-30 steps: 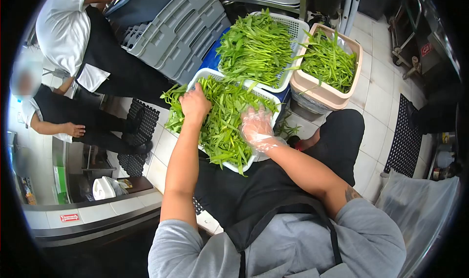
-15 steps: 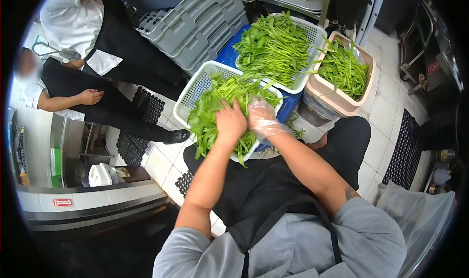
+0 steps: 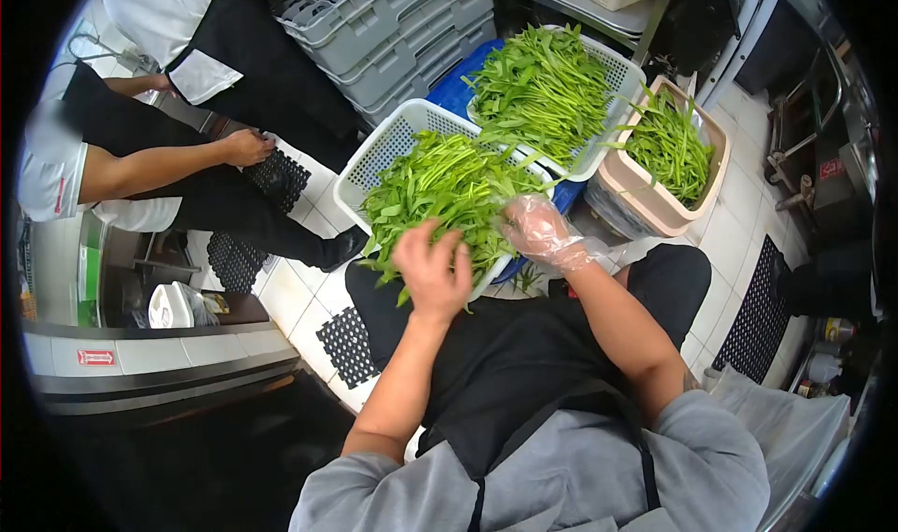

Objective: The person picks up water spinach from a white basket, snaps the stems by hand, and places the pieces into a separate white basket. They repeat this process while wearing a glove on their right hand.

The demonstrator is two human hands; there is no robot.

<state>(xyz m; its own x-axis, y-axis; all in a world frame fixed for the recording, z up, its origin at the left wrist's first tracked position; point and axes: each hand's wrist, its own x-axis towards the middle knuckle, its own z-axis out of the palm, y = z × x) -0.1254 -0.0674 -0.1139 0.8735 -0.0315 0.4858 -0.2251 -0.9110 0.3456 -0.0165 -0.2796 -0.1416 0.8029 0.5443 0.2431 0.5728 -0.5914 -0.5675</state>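
Hands both sit at the near edge of the greens, centre of frame. Your bare left hand hovers low-centre, fingers spread wide, fingertips in or just over the long-stemmed green leafy vegetables; can't tell if it grips any stems. Your right hand, in a clear plastic glove, lies just right of centre, fingers loosely curled on the same pile, palm down; no clear hold visible either.

The greens are heaped in a white perforated plastic basket, which sits up and slightly left of both hands. Stems run mostly along the diagonal from lower left to upper right. Left hand is at the pile's near lower edge, right hand at its right edge; both touch or nearly touch it, with the right looking more firmly planted.

Behind, toward upper centre, a second white mesh basket of greens; right of it a beige rectangular plastic tub with more greens. Grey stacked plastic crates at top. Two other people stand at upper left; one person's hand rests on their dark apron.
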